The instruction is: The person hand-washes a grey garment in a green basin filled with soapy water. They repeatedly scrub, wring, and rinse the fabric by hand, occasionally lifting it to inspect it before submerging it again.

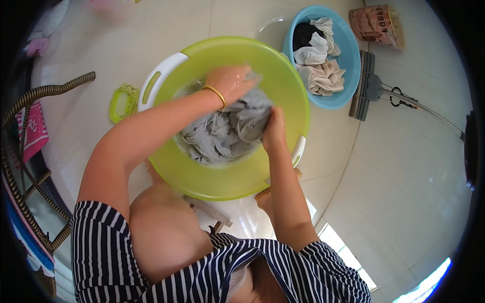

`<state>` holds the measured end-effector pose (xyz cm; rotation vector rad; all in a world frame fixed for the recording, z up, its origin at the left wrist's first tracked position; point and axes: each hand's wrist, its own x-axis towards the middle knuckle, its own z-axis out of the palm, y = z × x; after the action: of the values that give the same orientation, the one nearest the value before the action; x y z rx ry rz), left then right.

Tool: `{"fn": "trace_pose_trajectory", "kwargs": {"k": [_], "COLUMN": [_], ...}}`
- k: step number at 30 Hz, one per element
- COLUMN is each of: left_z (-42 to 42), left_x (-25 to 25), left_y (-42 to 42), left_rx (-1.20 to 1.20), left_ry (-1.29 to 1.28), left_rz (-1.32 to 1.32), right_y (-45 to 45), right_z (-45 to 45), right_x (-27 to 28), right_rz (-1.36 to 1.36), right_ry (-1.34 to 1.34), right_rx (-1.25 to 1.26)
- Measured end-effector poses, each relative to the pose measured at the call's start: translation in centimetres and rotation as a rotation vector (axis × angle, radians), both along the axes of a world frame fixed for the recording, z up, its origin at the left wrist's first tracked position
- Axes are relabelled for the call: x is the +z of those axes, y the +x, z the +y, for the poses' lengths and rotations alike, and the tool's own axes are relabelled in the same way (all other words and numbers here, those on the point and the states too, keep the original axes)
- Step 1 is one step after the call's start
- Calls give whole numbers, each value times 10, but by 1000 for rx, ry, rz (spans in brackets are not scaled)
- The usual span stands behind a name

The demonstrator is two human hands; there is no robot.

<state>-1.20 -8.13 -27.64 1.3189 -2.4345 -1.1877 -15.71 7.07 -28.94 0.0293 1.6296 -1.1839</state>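
Note:
In front of me is a lime-green plastic wash tub [227, 185] with white handles. Wet grey cloth [216, 136] lies bunched in shallow, cloudy water at its bottom. My right hand [276, 127] grips a raised fold of this cloth on the right. Above the cloth is my left hand [232, 84], wet and blurred, with a gold bangle [216, 92] on its wrist. Something pale shows at its fingertips; whether it is cloth, suds or water is unclear.
A blue basin [350, 72] with white, black and beige laundry [324, 77] stands beyond the tub. A squeegee mop [373, 87] and a patterned bucket [375, 26] are at the right wall. A green plastic scrubbing brush [124, 103] lies left, near a metal rack [49, 91].

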Motion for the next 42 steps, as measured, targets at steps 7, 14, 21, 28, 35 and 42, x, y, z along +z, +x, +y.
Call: {"fn": "trace_pose_trajectory", "kwargs": {"k": [7,14,21,28,35,42], "left_z": [49,54,9,-14,5,54], "left_x": [19,-23,-66,1,-11,-19], "left_y": [37,37,14,-14,34,54], "left_rx": [-298,-492,-740,-176,-3,-399], "left_ry": [60,-135,-228,145,-82,-475], "left_rz": [-81,-383,-368,-327,-104,-344], "right_y": [32,87,29,-13,32,100], "right_z": [53,1,-18,-53,36,43], "right_x": [12,14,-66,-35,31,8], "right_rz": [151,1052,1140,616,867,1279], "right_ry": [-120,487,315,421,69,217], "right_rx": [235,1024,1316,835,696,1187]}}
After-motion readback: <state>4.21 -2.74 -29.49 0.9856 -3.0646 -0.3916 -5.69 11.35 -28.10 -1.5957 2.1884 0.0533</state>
